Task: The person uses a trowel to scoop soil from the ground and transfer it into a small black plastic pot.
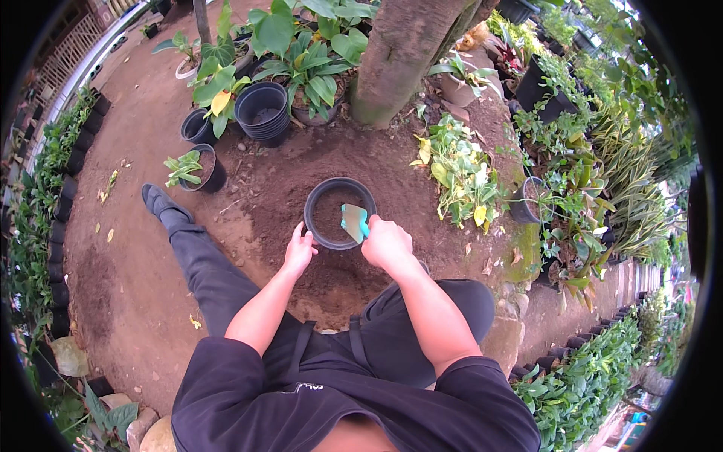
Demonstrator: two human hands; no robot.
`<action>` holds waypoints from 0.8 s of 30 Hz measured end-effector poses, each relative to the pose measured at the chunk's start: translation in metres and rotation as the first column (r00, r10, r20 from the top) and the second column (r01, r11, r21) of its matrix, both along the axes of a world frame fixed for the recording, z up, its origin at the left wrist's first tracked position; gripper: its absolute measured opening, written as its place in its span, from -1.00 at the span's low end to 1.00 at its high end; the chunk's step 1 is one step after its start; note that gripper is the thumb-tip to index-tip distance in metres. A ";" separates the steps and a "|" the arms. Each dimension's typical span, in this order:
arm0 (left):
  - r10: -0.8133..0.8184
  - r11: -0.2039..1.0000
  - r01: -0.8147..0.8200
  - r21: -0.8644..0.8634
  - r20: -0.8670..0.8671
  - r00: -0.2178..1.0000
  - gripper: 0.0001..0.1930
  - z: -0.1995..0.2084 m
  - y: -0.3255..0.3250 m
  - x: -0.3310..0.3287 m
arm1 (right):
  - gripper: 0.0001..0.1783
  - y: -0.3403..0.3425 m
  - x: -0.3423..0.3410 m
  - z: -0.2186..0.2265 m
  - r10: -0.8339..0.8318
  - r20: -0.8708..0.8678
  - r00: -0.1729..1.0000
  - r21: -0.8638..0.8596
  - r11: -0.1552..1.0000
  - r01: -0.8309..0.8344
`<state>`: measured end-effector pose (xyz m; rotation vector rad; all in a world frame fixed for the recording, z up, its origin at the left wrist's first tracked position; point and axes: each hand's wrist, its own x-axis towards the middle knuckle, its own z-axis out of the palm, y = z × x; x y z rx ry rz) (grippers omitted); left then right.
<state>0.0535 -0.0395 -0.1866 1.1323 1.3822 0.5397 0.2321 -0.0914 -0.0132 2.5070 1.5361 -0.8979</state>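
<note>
A round black plastic pot (310,213) stands on the bare soil in front of me, with dark soil inside. In my right hand (388,242) is a small trowel (353,221) with a teal handle; my fingers are wrapped round that handle. The trowel's blade hangs over the right part of the pot's opening, and whether it touches the soil there I cannot tell. My left hand (300,251) is beside the pot's lower left rim, its fingers apart and holding nothing. Loose dark soil lies heaped around the pot.
Beyond the pot are a stack of black pots (263,113), a potted seedling (205,172) and a tree trunk (392,68). Cut leafy vines (461,173) lie to the right, near a small pot (527,200). My outstretched leg (203,260) bounds the left side.
</note>
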 end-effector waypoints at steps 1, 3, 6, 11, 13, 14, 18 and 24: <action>-0.008 1.000 0.008 0.015 -0.008 1.000 -0.53 0.002 0.000 0.002 | -0.69 0.002 0.002 -0.008 -0.003 0.001 1.000 -0.004 1.000 0.003; -0.017 1.000 0.017 0.000 0.045 0.999 -0.52 -0.006 0.002 0.000 | -0.69 0.003 0.003 -0.011 0.003 0.004 1.000 -0.013 1.000 -0.003; -0.008 1.000 0.009 -0.010 0.077 0.997 -0.52 -0.018 0.003 -0.004 | -0.69 0.009 -0.001 -0.003 0.015 -0.001 1.000 -0.017 1.000 -0.015; -0.022 1.000 0.023 -0.019 0.058 0.998 -0.57 -0.014 0.005 0.002 | -0.69 0.009 0.008 -0.006 -0.023 -0.012 1.000 -0.008 1.000 0.023; -0.052 0.999 0.052 0.006 0.029 0.998 -0.61 -0.010 0.008 0.006 | -0.68 0.008 0.009 -0.014 -0.023 -0.005 1.000 -0.028 0.999 0.022; -0.041 0.999 0.041 0.017 0.011 0.999 -0.61 -0.011 0.012 0.003 | -0.67 0.011 0.006 -0.011 -0.015 -0.007 1.000 -0.027 1.000 0.015; -0.066 0.996 0.074 0.054 -0.133 0.989 -0.59 -0.013 0.013 -0.001 | -0.69 0.008 0.004 0.001 -0.007 -0.012 1.000 -0.025 1.000 0.007; -0.092 0.989 0.110 0.099 -0.172 0.981 -0.57 -0.014 0.015 0.003 | -0.75 0.013 0.003 -0.019 -0.016 -0.040 0.999 -0.001 1.000 0.016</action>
